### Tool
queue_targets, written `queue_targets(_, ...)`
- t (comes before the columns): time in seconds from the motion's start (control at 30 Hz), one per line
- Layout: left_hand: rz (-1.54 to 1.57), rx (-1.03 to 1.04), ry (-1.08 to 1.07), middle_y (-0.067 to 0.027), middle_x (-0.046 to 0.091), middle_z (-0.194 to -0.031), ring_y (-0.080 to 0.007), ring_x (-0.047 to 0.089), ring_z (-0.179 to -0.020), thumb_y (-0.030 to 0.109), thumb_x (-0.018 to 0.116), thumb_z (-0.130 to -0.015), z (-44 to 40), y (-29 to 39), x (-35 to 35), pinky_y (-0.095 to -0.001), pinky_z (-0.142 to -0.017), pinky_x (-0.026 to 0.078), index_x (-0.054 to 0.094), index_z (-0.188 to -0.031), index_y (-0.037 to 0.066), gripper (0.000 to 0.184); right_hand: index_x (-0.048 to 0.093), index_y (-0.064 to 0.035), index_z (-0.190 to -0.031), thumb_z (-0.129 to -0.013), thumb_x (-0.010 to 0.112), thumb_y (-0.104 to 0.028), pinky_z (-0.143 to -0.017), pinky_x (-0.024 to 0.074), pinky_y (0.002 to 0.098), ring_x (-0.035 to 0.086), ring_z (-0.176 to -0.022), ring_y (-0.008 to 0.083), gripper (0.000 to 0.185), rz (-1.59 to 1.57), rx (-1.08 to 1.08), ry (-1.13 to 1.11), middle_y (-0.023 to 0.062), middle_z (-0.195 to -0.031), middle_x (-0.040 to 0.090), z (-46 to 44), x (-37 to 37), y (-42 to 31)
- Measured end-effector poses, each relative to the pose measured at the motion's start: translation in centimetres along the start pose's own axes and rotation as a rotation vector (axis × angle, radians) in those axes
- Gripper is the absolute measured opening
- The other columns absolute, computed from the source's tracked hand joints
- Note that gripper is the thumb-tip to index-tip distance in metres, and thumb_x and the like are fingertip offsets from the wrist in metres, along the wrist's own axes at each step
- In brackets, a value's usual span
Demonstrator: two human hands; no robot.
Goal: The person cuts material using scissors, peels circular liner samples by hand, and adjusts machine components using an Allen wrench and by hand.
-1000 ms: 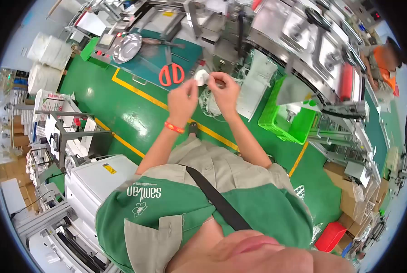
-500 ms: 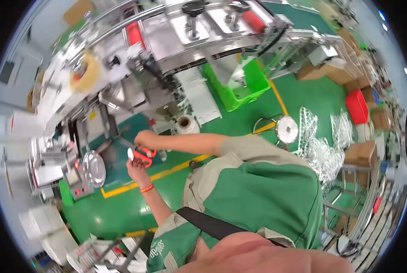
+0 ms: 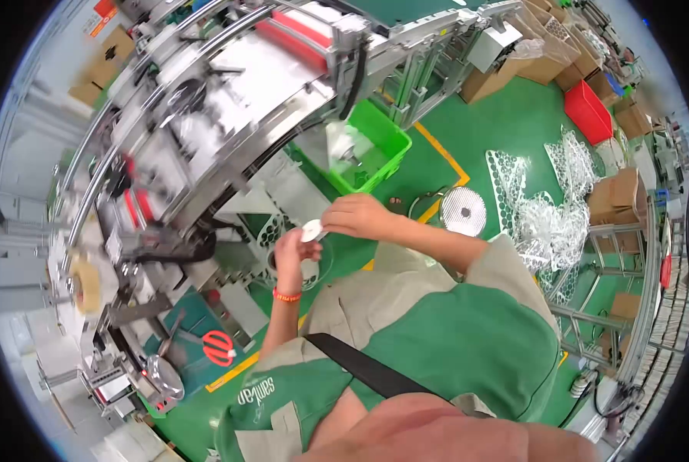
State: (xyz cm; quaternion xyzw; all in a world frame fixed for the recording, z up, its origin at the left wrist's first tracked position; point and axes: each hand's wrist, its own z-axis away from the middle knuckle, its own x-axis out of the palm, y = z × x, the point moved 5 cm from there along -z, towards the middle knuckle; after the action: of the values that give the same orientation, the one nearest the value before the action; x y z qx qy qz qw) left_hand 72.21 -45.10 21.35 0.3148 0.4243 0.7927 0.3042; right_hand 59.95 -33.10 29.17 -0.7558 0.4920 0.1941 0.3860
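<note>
A small white round piece is held in front of my body, between my two hands. The fingers of my left hand are closed on its left edge, and an orange band is on that wrist. My right hand comes from the right, its fingers pinched at the piece's right edge. Beyond the hands, a green crate stands on the floor with a metal part inside. Red-handled scissors lie on the teal mat at the lower left.
A long metal machine with red rollers runs across the upper left. On the floor to the right are a round perforated item and perforated white sheet scrap. A red bin and cardboard boxes stand farther back.
My view and body have turned right, away from the teal mat and scissors. Both hands have moved along, and the white piece, first in both hands, then in the left, is between both again.
</note>
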Motion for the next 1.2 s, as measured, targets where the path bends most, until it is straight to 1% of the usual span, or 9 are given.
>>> queue_targets(0.27, -0.008, -0.378, -0.363, -0.0065, 0.06, -0.066, -0.0155, 0.057, -0.052, 0.033, 0.046, -0.088, -11.1, 0.4, 23.9, -0.0262, -0.05, 0.046, 0.057, -0.084, 0.003, 0.032, 0.062, -0.0092, -0.084, -0.075, 0.066, -0.018, -0.062, 0.0481, 0.0322, 0.061, -0.071, 0.0206, 0.013, 0.067, 0.282, 0.036, 0.004, -0.081, 0.063, 8.1, -17.3, 16.8)
queue_targets(0.43, -0.016, -0.418, -0.427, -0.0048, 0.06, -0.067, -0.0139, 0.057, -0.053, 0.033, 0.046, -0.09, -15.3, 1.2, 27.6, -0.0245, -0.05, 0.045, 0.057, -0.084, 0.004, 0.031, 0.065, -0.0063, -0.085, -0.074, 0.067, -0.01, -0.064, 0.0487, 0.0328, 0.062, -0.071, 0.0237, 0.011, -0.197, 0.515, 0.171, 0.007, -0.079, 0.064, 11.2, -19.1, 21.8)
queue_targets(0.57, -0.159, -0.383, -0.365, -0.0056, 0.062, -0.07, -0.0126, 0.057, -0.054, 0.031, 0.047, -0.09, -17.5, 2.2, 28.3, -0.0237, -0.052, 0.046, 0.057, -0.089, 0.004, 0.029, 0.063, -0.0037, -0.103, -0.083, 0.061, -0.016, -0.071, 0.0485, 0.0301, 0.063, -0.081, 0.0225, 0.023, -0.457, 0.961, 0.221, 0.0105, -0.091, 0.065, 14.7, -19.1, 25.9)
queue_targets(0.67, -0.269, -0.362, -0.331, -0.0069, 0.063, -0.071, -0.0121, 0.058, -0.055, 0.029, 0.048, -0.091, -18.0, 2.1, 27.1, -0.0237, -0.053, 0.048, 0.057, -0.092, 0.004, 0.027, 0.058, 0.0007, -0.11, -0.09, 0.053, -0.025, -0.081, 0.0461, 0.028, 0.059, -0.093, 0.0196, 0.033, -0.092, 1.058, 0.502, 0.0103, -0.101, 0.063, 22.6, -22.2, 33.8)
queue_targets(0.8, -0.295, -0.275, -0.293, -0.0077, 0.063, -0.074, -0.0101, 0.057, -0.058, 0.025, 0.048, -0.092, -21.1, 0.6, 26.7, -0.0218, -0.054, 0.045, 0.056, -0.09, 0.002, 0.025, 0.059, -0.0039, -0.111, -0.093, 0.049, -0.026, -0.073, 0.0449, 0.0231, 0.057, -0.086, 0.0102, 0.03, -0.411, 1.289, 1.267, 0.0038, -0.098, 0.063, 29.4, -32.5, 45.3)
queue_targets(0.87, -0.401, -0.224, -0.318, -0.0064, 0.062, -0.073, -0.009, 0.058, -0.061, 0.022, 0.049, -0.092, -22.8, -0.7, 28.1, -0.0206, -0.056, 0.044, 0.056, -0.085, 0.0, 0.024, 0.054, -0.0044, -0.117, -0.094, 0.045, -0.029, -0.084, 0.045, 0.0299, 0.058, -0.097, 0.0154, 0.035, -0.467, 1.356, 1.31, 0.0074, -0.11, 0.061, 30.8, -35.6, 50.3)
queue_targets(0.97, -0.407, -0.171, -0.35, -0.0031, 0.06, -0.072, -0.0082, 0.058, -0.067, 0.018, 0.049, -0.092, -25.5, -1.4, 31.0, -0.0199, -0.059, 0.042, 0.056, -0.08, 0.0, 0.023, 0.041, -0.0078, -0.131, -0.094, 0.038, -0.039, -0.1, 0.0319, 0.0411, 0.039, -0.125, 0.0229, 0.049, -0.744, 1.353, 1.366, 0.0094, -0.135, 0.043, 33.9, -35.8, 59.2)
queue_targets(1.1, -0.483, -0.19, -0.287, -0.0001, 0.059, -0.073, -0.0071, 0.058, -0.069, 0.02, 0.052, -0.091, -30.6, -2.0, 35.2, -0.0207, -0.059, 0.041, 0.058, -0.082, -0.001, 0.023, 0.032, -0.0041, -0.136, -0.096, 0.028, -0.043, -0.108, 0.0187, 0.0387, 0.021, -0.135, 0.0254, 0.056, -0.788, 1.33, 1.586, 0.0101, -0.144, 0.03, 36.2, -38.3, 69.0)
queue_targets(1.2, -0.702, 0.007, -0.262, -0.0016, 0.057, -0.067, -0.0066, 0.048, -0.06, 0.024, 0.053, -0.089, -34.4, -1.9, 40.3, -0.0218, -0.056, 0.038, 0.06, -0.082, -0.001, 0.027, 0.036, -0.0016, -0.134, -0.096, 0.028, -0.045, -0.106, 0.0222, 0.034, 0.03, -0.13, 0.0233, 0.058, -0.649, 1.472, 1.584, 0.0087, -0.139, 0.038, 37.3, -38.5, 74.8)
